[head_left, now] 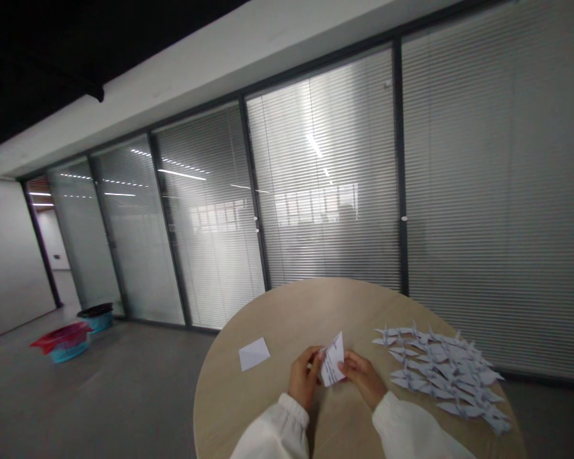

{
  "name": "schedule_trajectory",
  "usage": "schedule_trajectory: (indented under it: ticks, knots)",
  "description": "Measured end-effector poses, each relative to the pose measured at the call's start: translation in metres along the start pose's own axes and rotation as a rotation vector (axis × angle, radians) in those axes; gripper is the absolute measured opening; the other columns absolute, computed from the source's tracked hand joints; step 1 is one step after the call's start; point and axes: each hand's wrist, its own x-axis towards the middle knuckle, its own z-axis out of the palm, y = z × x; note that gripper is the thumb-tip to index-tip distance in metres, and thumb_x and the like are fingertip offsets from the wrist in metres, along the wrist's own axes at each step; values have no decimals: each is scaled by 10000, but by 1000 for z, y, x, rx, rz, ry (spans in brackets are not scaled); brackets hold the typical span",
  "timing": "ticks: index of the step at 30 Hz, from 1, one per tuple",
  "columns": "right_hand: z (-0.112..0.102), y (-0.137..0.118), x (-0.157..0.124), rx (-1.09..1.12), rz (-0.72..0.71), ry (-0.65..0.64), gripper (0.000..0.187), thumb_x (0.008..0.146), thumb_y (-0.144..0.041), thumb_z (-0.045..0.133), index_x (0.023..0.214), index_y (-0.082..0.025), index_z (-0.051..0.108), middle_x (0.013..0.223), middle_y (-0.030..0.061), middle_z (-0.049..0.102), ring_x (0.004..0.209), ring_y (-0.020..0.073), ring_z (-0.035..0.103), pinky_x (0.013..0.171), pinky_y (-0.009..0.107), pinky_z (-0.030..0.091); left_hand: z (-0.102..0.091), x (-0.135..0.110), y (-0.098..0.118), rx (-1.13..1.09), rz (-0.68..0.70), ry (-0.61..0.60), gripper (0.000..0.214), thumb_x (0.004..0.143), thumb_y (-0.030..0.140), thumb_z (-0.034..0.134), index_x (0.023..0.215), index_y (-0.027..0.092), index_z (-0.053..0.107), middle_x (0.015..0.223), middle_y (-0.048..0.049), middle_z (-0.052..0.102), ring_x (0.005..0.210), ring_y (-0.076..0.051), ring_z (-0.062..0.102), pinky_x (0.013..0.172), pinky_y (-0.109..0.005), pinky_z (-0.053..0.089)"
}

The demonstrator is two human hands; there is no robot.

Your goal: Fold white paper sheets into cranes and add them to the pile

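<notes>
Left hand (305,376) and right hand (362,375) face each other, both closed on one small piece of printed paper (333,363). Left fingers grip one side edge, with the thumb near the top; right fingers pinch the opposite edge. Dark lines of print run across the side that shows, and one corner rises to a point above the hands. Loose white sleeves (414,424), gathered at the cuffs, cover both forearms.

Paper and hands are over the near middle of a round, pale wooden table (335,303). To the left, well apart from the left hand, lies a flat white sheet (254,354). To the right, past the right hand, many folded paper birds (442,375) stand crowded in slanting rows, reaching close to the table's right edge.

Beyond the table, grey floor (157,382) stretches left, where a blue tub with a red liner (67,347) sits near a second blue tub with a black liner (100,322). Behind everything runs a glass partition (325,166) with slatted blinds and dark frames, light strips reflected in it. A doorway (52,242) opens at far left, and a black ceiling (90,44) fills the upper left.
</notes>
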Motion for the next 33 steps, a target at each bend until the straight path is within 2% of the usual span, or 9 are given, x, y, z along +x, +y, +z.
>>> schedule_trajectory:
  ticks: [5, 10, 15, 19, 23, 28, 33]
  knots:
    - [4, 0, -1, 28, 4, -71, 439, 563, -534, 632, 803, -168, 599, 725, 60, 678, 669, 222, 621, 631, 346, 469, 0, -1, 4, 32, 19, 69, 387, 739, 503, 428, 709, 143, 565, 591, -3, 552, 519, -114, 504, 415, -179, 374]
    - [6, 1, -2, 29, -6, -103, 410, 584, -515, 634, 803, -174, 574, 728, 54, 673, 677, 222, 622, 634, 346, 473, 0, 2, -1, 95, -12, 104, 378, 735, 505, 429, 626, 152, 508, 525, 27, 486, 476, -103, 468, 409, -183, 343]
    - [6, 5, -1, 35, -1, -26, 378, 640, -502, 593, 817, -174, 531, 673, 37, 656, 600, 194, 611, 573, 323, 474, -1, 1, -4, 291, 102, 72, 309, 765, 424, 432, 670, 154, 549, 572, 10, 525, 544, -109, 483, 498, -194, 355]
    - [5, 11, 2, 35, 27, 49, 357, 611, -487, 619, 767, -181, 521, 632, 8, 639, 586, 181, 601, 556, 301, 472, -1, -4, 0, 398, 141, 11, 288, 787, 396, 404, 753, 171, 582, 643, -19, 573, 593, -127, 513, 524, -205, 365]
    - [3, 16, 4, 7, 81, 61, 345, 598, -459, 621, 779, -193, 498, 601, -17, 632, 550, 173, 596, 492, 276, 461, -2, -8, 2, 458, 201, -4, 280, 800, 386, 387, 798, 189, 585, 694, -33, 589, 638, -138, 528, 558, -213, 377]
    - [0, 16, 5, 14, 114, 21, 295, 595, -384, 597, 791, -196, 483, 676, -9, 657, 574, 174, 611, 484, 265, 462, -1, -5, -3, 446, 193, 47, 287, 809, 376, 369, 780, 178, 574, 700, -28, 583, 632, -131, 520, 551, -205, 369]
    - [1, 11, 4, 62, 96, -24, 264, 579, -263, 576, 825, -184, 523, 712, 9, 671, 633, 187, 618, 537, 281, 470, -2, 2, -9, 306, 122, 99, 291, 781, 404, 411, 686, 164, 545, 580, 18, 529, 543, -107, 470, 505, -190, 334]
